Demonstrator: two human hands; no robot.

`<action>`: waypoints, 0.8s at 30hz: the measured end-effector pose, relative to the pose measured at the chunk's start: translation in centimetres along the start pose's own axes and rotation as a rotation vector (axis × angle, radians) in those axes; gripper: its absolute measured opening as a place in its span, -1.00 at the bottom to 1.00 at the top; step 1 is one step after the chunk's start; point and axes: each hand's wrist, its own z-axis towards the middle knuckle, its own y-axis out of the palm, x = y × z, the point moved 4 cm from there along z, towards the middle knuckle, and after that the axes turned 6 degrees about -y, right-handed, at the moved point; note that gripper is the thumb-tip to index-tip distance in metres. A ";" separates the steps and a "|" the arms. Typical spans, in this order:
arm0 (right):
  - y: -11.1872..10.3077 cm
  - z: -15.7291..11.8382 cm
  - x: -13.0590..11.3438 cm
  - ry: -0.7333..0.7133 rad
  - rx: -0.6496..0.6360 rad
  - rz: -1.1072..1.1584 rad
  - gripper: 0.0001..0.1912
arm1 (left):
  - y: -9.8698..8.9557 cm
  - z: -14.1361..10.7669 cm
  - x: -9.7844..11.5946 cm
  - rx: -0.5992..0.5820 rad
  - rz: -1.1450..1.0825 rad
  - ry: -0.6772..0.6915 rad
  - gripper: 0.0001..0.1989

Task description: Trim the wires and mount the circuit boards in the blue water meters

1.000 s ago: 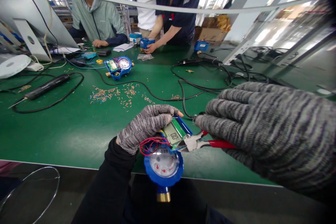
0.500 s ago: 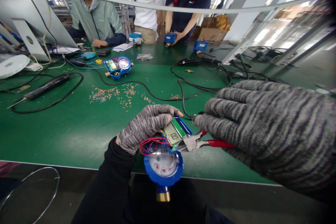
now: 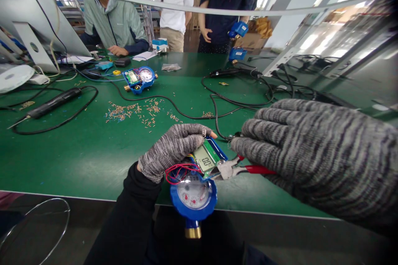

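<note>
My left hand (image 3: 174, 149), in a grey knitted glove, is closed around the upper end of a blue water meter (image 3: 193, 196). The meter lies at the table's front edge, its brass fitting (image 3: 193, 232) sticking out past it. A digital display (image 3: 204, 160) on a green circuit board shows on the meter, with red wires (image 3: 183, 169) looping out beside it. My gloved right hand (image 3: 311, 153) is wrapped around red-handled pliers (image 3: 228, 169). The pliers' jaws touch the corner of the meter's board housing; what lies between them is hidden.
Small screws (image 3: 133, 112) lie scattered on the green table (image 3: 77, 161). A second blue meter (image 3: 140, 78), a black-handled tool (image 3: 56, 102) and cables (image 3: 174, 105) are beyond. A monitor (image 3: 34, 20) stands left. Several people stand or sit across the table.
Across the table, the person in dark clothing has raised a blue meter to the right, now in one hand. My hands, the meter and the pliers stay nearly still.
</note>
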 end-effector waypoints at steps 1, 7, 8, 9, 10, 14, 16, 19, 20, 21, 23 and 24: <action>0.0 0.0 -0.1 0.010 0.004 -0.001 -0.71 | 0.0 0.0 0.0 0.003 0.004 -0.004 -0.72; -0.4 -0.5 -1.0 -0.029 0.106 -0.056 -0.70 | 0.0 -0.1 0.0 0.015 -0.014 -0.018 -0.72; -0.5 -0.6 -1.0 -0.017 0.118 -0.064 -0.69 | 0.0 -0.1 0.1 0.020 -0.016 -0.013 -0.72; -0.5 -0.7 -1.1 -0.005 0.128 -0.069 -0.68 | -0.1 -0.1 0.2 0.027 -0.015 -0.008 -0.73; -0.5 -0.8 -1.2 0.002 0.136 -0.070 -0.66 | -0.1 -0.1 0.2 0.034 -0.013 -0.003 -0.74; -0.2 -1.2 -1.2 0.052 0.203 -0.029 -0.66 | -0.1 -0.1 0.5 0.051 0.011 0.007 -0.75; 0.1 -1.3 -0.9 0.113 0.234 0.030 -0.67 | -0.1 -0.1 0.5 0.050 0.024 0.007 -0.74; 0.5 -1.5 -0.6 0.160 0.238 0.095 -0.67 | -0.2 0.0 0.5 0.053 0.037 0.017 -0.74; 0.6 -1.5 -0.6 0.154 0.230 0.102 -0.68 | -0.2 0.0 0.5 0.053 0.034 0.021 -0.75; 0.6 -1.5 -0.6 0.144 0.222 0.110 -0.69 | -0.2 0.0 0.5 0.053 0.030 0.025 -0.75; 0.7 -1.4 -0.6 0.124 0.206 0.121 -0.70 | -0.2 0.0 0.5 0.054 0.020 0.021 -0.75; 0.7 -1.4 -0.6 0.114 0.201 0.129 -0.69 | -0.1 0.0 0.5 0.055 0.010 0.017 -0.75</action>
